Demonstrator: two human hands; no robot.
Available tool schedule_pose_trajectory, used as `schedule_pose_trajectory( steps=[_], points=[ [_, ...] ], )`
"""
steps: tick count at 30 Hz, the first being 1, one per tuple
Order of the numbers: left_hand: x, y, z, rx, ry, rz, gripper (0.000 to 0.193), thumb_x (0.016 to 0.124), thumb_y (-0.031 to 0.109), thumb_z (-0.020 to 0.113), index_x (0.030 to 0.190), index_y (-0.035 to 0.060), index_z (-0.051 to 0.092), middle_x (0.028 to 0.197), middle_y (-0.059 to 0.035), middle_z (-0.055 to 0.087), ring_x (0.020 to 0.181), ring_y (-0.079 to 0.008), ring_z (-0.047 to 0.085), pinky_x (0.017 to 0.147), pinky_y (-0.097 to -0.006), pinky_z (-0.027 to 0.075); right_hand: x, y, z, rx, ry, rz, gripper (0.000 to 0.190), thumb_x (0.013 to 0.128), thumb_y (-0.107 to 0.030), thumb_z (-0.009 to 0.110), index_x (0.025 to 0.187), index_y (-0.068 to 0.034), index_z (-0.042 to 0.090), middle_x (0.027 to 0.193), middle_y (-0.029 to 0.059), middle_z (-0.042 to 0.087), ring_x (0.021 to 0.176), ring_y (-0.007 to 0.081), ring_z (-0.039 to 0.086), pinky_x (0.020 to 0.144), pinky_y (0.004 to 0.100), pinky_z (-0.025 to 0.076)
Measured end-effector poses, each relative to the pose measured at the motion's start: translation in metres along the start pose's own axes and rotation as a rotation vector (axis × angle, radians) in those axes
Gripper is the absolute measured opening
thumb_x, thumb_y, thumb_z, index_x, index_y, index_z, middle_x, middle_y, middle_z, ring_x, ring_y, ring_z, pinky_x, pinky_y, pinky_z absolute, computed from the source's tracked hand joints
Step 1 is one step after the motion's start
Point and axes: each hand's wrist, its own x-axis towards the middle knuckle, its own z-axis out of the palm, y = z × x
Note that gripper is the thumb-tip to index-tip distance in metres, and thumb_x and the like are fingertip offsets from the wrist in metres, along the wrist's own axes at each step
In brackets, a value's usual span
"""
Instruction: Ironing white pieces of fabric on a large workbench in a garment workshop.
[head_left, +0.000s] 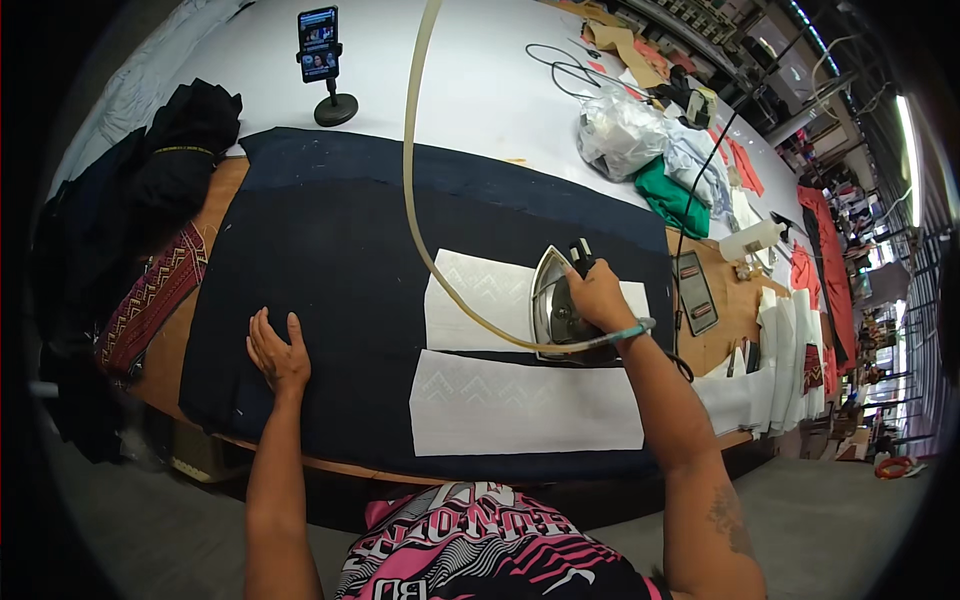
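Note:
My right hand (602, 296) grips the handle of a steam iron (556, 304), its soleplate over the right part of the upper white fabric piece (480, 307). A yellowish hose (411, 150) loops down from above, across that piece, to my right wrist. Just below lies a second white piece (525, 405), flat, with a faint zigzag pattern like the first. Both rest on a dark pressing cloth (337, 247) spread over the table. Over the cloth's left side, my left hand (279, 352) holds nothing, with the thumb apart from the fingers.
A phone on a stand (319, 45) is at the back. Left are dark fabric (165, 165) and red patterned cloth (157, 307). To the right sit an iron rest (695, 292), a spray bottle (752, 240), white strips (780, 360), a plastic bag (619, 131) and green cloth (671, 199).

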Motion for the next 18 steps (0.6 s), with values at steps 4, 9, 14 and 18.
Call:
schedule_pose_trajectory(
  steps=[4, 9, 14, 18],
  points=[
    [0.001, 0.003, 0.000, 0.017, 0.008, 0.031, 0.069, 0.102, 0.056, 0.039, 0.145, 0.0016, 0.041, 0.147, -0.0177, 0.043, 0.144, -0.0315, 0.033, 0.121, -0.0486, 0.018, 0.017, 0.006, 0.001, 0.030, 0.052, -0.085, 0.048, 0.095, -0.033, 0.064, 0.104, 0.013, 0.050, 0.095, 0.0345, 0.066, 0.083, 0.0454, 0.070, 0.074, 0.0450, 0.056],
    [-0.003, -0.003, -0.001, 0.023, 0.015, 0.035, 0.069, 0.102, 0.056, 0.039, 0.144, 0.0012, 0.041, 0.147, -0.0184, 0.043, 0.142, -0.0325, 0.035, 0.121, -0.0491, 0.019, 0.013, 0.001, 0.005, 0.030, 0.005, -0.089, 0.047, 0.095, -0.032, 0.063, 0.103, 0.012, 0.049, 0.093, 0.0354, 0.065, 0.080, 0.0442, 0.070, 0.070, 0.0445, 0.057],
    [-0.001, -0.002, 0.000, 0.014, 0.022, 0.037, 0.068, 0.102, 0.055, 0.039, 0.144, 0.0015, 0.042, 0.147, -0.0182, 0.044, 0.141, -0.0326, 0.036, 0.120, -0.0480, 0.020, 0.015, 0.001, 0.005, -0.012, 0.044, -0.067, 0.047, 0.095, -0.031, 0.064, 0.106, 0.012, 0.049, 0.099, 0.0366, 0.065, 0.096, 0.0502, 0.066, 0.082, 0.0484, 0.055],
    [-0.002, -0.002, 0.002, 0.008, 0.023, 0.010, 0.068, 0.102, 0.055, 0.040, 0.144, 0.0014, 0.043, 0.147, -0.0180, 0.044, 0.141, -0.0327, 0.037, 0.120, -0.0478, 0.020, 0.012, 0.010, 0.009, -0.026, 0.023, -0.049, 0.049, 0.095, -0.032, 0.063, 0.108, 0.013, 0.049, 0.101, 0.0371, 0.065, 0.097, 0.0500, 0.066, 0.083, 0.0482, 0.055]
  ],
)
